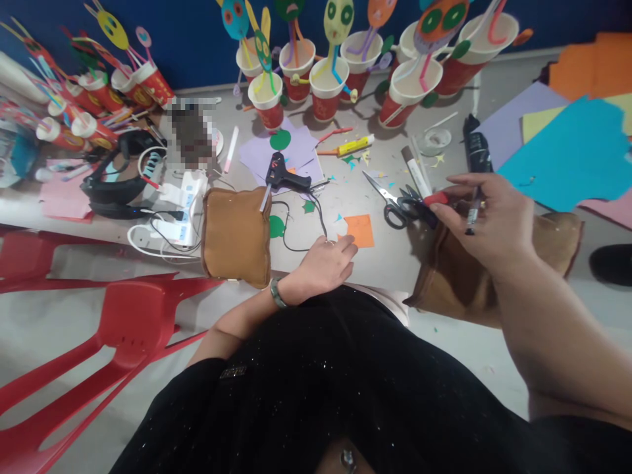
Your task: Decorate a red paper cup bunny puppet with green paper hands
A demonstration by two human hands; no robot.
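Observation:
My left hand [328, 262] rests at the table's front edge, its fingers loosely bent and a little apart, at the lower left corner of an orange paper square [360, 230]. A small white scrap [342, 226] lies beside that square. On the right, my right hand [494, 214] pinches a small red object [435, 199] between thumb and fingertips. A dark pen [473, 212] is also tucked between its fingers. Just left of this hand are scissors [392, 201] and a white marker [415, 172]. A black glue gun [286, 176] lies left of centre.
Red cups [328, 89] with paper figures stand along the back. Brown cushions [237, 237] flank my body. Coloured paper [567, 155] lies at the right. A power strip [186, 207] with cables is at the left, beyond a red chair [133, 316].

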